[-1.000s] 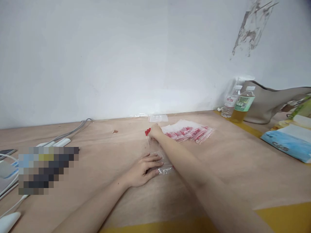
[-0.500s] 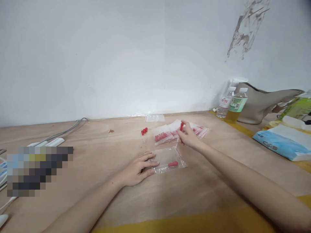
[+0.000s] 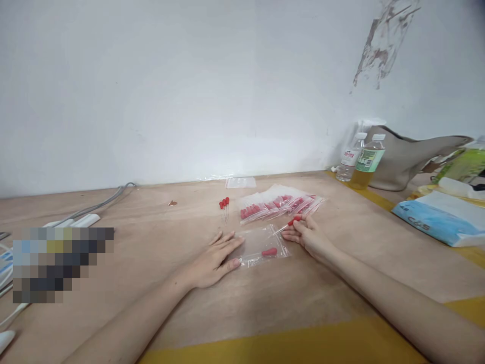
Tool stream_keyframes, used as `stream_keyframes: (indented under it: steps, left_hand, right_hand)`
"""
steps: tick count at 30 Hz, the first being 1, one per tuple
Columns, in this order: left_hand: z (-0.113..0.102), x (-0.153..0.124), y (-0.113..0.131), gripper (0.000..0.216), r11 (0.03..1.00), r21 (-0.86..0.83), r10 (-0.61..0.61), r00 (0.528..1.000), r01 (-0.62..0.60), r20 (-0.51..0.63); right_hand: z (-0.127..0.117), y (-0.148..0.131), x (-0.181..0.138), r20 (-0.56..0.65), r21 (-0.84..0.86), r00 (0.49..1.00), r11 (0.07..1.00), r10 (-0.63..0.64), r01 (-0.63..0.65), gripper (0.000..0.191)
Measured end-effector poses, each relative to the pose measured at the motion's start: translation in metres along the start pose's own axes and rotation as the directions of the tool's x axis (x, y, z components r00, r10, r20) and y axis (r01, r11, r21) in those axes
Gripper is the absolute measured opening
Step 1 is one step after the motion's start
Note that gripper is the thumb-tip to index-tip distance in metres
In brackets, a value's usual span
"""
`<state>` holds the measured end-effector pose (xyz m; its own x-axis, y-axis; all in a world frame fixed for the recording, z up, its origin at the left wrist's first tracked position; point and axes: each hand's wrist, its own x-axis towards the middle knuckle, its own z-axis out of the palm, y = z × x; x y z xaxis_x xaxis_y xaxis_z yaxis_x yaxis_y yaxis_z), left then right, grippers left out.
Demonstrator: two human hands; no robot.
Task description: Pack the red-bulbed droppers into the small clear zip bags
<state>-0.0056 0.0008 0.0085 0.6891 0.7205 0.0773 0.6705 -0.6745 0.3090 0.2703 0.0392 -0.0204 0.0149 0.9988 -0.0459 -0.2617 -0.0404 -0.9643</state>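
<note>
Near the middle of the table lies a clear zip bag (image 3: 254, 241) with a red-bulbed dropper (image 3: 269, 252) inside it. My left hand (image 3: 212, 263) rests flat, fingers spread, with its fingertips at the bag's left edge. At the bag's right side, my right hand (image 3: 308, 236) pinches a second dropper (image 3: 293, 221) by its red bulb. That dropper's thin clear tube slants down and left over the bag's upper right part. Several loose droppers (image 3: 224, 203) with red bulbs lie behind the left hand.
Overlapping filled bags (image 3: 271, 202) with red bulbs lie behind the zip bag. Another flat clear bag (image 3: 241, 182) is by the wall. To the right stand two bottles (image 3: 366, 164) and a tissue pack (image 3: 424, 217). Grey cables (image 3: 102, 203) lie left.
My right hand has come nearer and slightly right from above the filled bags. The dropper in it has tipped from upright to a slant. My left hand's fingers have spread a little.
</note>
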Motion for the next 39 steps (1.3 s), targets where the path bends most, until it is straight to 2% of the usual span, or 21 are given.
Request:
stream_keyframes:
  steps: [2, 4, 7, 10, 13, 17, 20, 24, 26, 28, 30, 32, 34, 36, 39]
  left_hand:
    - [0.0, 0.0, 0.0, 0.052, 1.0, 0.01, -0.025, 1.0, 0.024, 0.012]
    - [0.0, 0.0, 0.0, 0.054, 0.999, 0.016, -0.032, 0.999, 0.032, 0.017]
    - [0.0, 0.0, 0.0, 0.055, 1.0, 0.022, -0.018, 1.0, 0.018, 0.009]
    - [0.0, 0.0, -0.001, 0.055, 1.0, 0.018, -0.01, 1.0, 0.01, 0.01]
    - [0.0, 0.0, -0.001, 0.055, 1.0, 0.002, -0.005, 1.0, 0.005, 0.005]
    - [0.0, 0.001, -0.002, 0.054, 1.0, 0.002, 0.026, 1.0, -0.026, -0.005]
    - [0.001, 0.001, -0.004, 0.054, 0.999, 0.011, 0.037, 0.999, -0.037, 0.007]
    - [0.001, 0.003, -0.004, 0.047, 0.998, 0.023, 0.054, 0.998, -0.055, 0.036]
    - [0.001, 0.003, -0.004, 0.045, 0.998, 0.015, 0.055, 0.998, -0.055, 0.032]
    - [0.001, 0.003, -0.004, 0.044, 0.998, 0.0, 0.056, 0.998, -0.056, 0.017]
    - [0.001, 0.003, -0.003, 0.043, 0.998, -0.017, 0.059, 0.998, -0.059, -0.007]
    - [0.001, 0.002, -0.002, 0.039, 0.997, -0.041, 0.057, 0.998, -0.059, -0.039]
    - [0.001, 0.001, -0.001, 0.032, 0.996, -0.068, 0.051, 0.997, -0.055, -0.061]
    - [0.0, 0.001, 0.0, 0.024, 0.995, -0.082, 0.046, 0.997, -0.051, -0.066]
    - [0.0, 0.001, 0.0, 0.02, 0.994, -0.083, 0.059, 0.996, -0.064, -0.066]
  right_hand:
    - [-0.006, -0.004, -0.003, 0.083, -0.073, 0.996, 0.997, 0.025, -0.019, 0.02]
    - [-0.014, -0.008, -0.004, 0.209, -0.25, 0.977, 0.968, 0.052, 0.002, 0.023]
    - [-0.02, -0.013, -0.002, 0.376, -0.514, 0.926, 0.838, 0.027, 0.184, 0.025]
    - [-0.016, -0.015, -0.001, 0.467, -0.596, 0.882, 0.715, -0.062, 0.366, 0.022]
    - [-0.005, -0.013, -0.003, 0.515, -0.612, 0.851, 0.652, -0.101, 0.448, 0.023]
    - [0.004, -0.01, -0.006, 0.544, -0.554, 0.833, 0.704, -0.098, 0.445, 0.028]
    - [0.002, -0.008, -0.006, 0.572, -0.514, 0.82, 0.771, -0.02, 0.377, 0.03]
    - [-0.01, -0.013, 0.0, 0.623, -0.493, 0.775, 0.82, 0.101, 0.29, 0.029]
    - [-0.013, -0.02, 0.006, 0.589, -0.516, 0.802, 0.809, 0.098, 0.28, 0.027]
    - [-0.011, -0.028, 0.013, 0.508, -0.555, 0.862, 0.764, -0.004, 0.33, 0.022]
    - [-0.001, -0.035, 0.023, 0.432, -0.606, 0.887, 0.676, -0.161, 0.418, 0.017]
    - [0.019, -0.041, 0.034, 0.403, -0.673, 0.871, 0.554, -0.282, 0.49, 0.013]
    - [0.045, -0.042, 0.045, 0.403, -0.74, 0.852, 0.429, -0.335, 0.518, 0.011]
    - [0.074, -0.038, 0.058, 0.396, -0.789, 0.856, 0.353, -0.333, 0.502, 0.011]
    - [0.116, -0.028, 0.077, 0.368, -0.835, 0.907, 0.356, -0.206, 0.419, 0.013]
